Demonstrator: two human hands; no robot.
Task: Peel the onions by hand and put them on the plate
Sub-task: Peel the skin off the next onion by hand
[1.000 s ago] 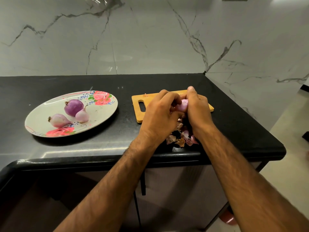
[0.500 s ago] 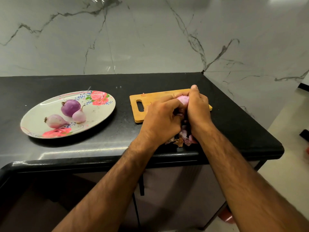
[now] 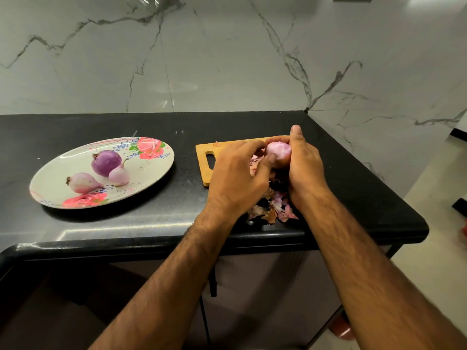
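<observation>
A pale pink onion [image 3: 278, 152] is held above the wooden cutting board [image 3: 206, 168]. My right hand [image 3: 304, 168] grips it from the right, thumb up. My left hand [image 3: 240, 173] curls against its left side, fingers pinching at the skin. On the floral plate [image 3: 151, 170] to the left lie three peeled onions: a round purple one [image 3: 106, 162], a small pale one [image 3: 118, 175] and an elongated pale one [image 3: 83, 183]. A heap of torn onion skins [image 3: 274, 209] lies on the counter under my hands.
The black counter [image 3: 177, 205] ends in a rounded front edge close to the skins and a right edge past my right hand. A marble wall stands behind. Floor shows at the lower right.
The onion shows more between my hands, and my left fingers have shifted lower on its left side. The plate and its onions have not moved.
</observation>
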